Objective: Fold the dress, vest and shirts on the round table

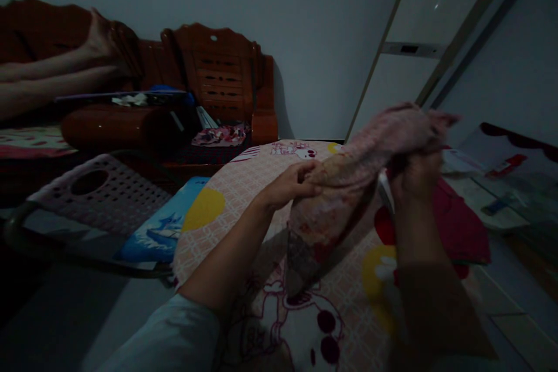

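Note:
A pinkish patterned cloth (349,186) is stretched between my two hands above a round table with a printed cover (204,256). My left hand (296,183) pinches its left edge, with the thumb and fingers closed on it. On the right, my right hand (418,174) is blurred and dark, closed on the cloth's bunched upper part. The lower end of the cloth hangs down to the cover. A pale strip (386,189) shows beside my right hand. Right of the table cover's middle lies a dark red cloth (462,224), partly behind my right forearm.
A chair with a woven back (100,186) and a blue cushion (161,226) stand at the left. Behind are a wooden sofa (222,70) and a person's bare legs (56,72). A tall white cabinet-like unit (405,70) and a glass surface (518,197) are at the right.

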`<state>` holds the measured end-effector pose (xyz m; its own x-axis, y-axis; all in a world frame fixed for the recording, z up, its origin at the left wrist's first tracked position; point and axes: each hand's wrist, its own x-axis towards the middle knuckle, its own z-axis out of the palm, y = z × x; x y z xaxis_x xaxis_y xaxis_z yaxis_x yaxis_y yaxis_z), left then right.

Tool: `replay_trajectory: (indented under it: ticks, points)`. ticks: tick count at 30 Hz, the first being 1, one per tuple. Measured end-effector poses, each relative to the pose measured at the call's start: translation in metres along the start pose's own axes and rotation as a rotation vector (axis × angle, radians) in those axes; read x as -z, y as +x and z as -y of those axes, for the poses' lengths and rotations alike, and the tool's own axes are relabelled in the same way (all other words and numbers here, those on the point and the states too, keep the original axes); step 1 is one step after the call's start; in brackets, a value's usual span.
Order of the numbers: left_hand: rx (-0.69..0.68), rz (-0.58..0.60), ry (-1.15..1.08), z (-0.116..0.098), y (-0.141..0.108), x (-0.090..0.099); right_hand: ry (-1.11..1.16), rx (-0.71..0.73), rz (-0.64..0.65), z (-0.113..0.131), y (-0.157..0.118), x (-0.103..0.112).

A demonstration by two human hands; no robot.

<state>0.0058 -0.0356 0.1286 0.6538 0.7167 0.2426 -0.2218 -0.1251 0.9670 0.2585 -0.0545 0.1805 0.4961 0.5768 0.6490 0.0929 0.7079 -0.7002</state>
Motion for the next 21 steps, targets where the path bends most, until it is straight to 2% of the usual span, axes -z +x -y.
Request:
replay_trajectory:
  ticks: [2, 4, 6, 8, 12, 14, 16, 18, 21]
  points:
    - [-0.054, -0.374, 0.070, 0.018, 0.005, 0.031, -0.072, -0.032, 0.266, -0.030, 0.012, -0.020]
    - [0.015, -0.707, 0.121, 0.041, 0.004, 0.063, -0.164, -0.071, 0.358, -0.061, 0.011, -0.025]
    - [0.243, -0.811, 0.130, 0.062, -0.003, 0.088, -0.278, -0.138, 0.311, -0.087, -0.007, -0.016]
    - [0.395, -0.797, 0.096, 0.076, -0.012, 0.106, -0.462, -0.233, 0.284, -0.105, -0.038, 0.001]
    - [0.439, -0.650, -0.038, 0.080, -0.026, 0.121, -0.812, -0.560, 0.520, -0.117, -0.100, 0.025]
    - [0.444, -0.526, -0.089, 0.079, -0.032, 0.125, -0.924, -0.559, 0.637, -0.115, -0.119, 0.023]
    - [0.478, -0.391, -0.112, 0.079, -0.038, 0.127, -1.003, -0.477, 0.705, -0.113, -0.129, 0.016]
    - [0.506, -0.297, -0.110, 0.081, -0.042, 0.127, -1.018, -0.420, 0.708, -0.112, -0.134, 0.009]
    - [0.432, -0.288, -0.173, 0.083, -0.043, 0.120, -0.863, -0.440, 0.617, -0.114, -0.134, 0.005]
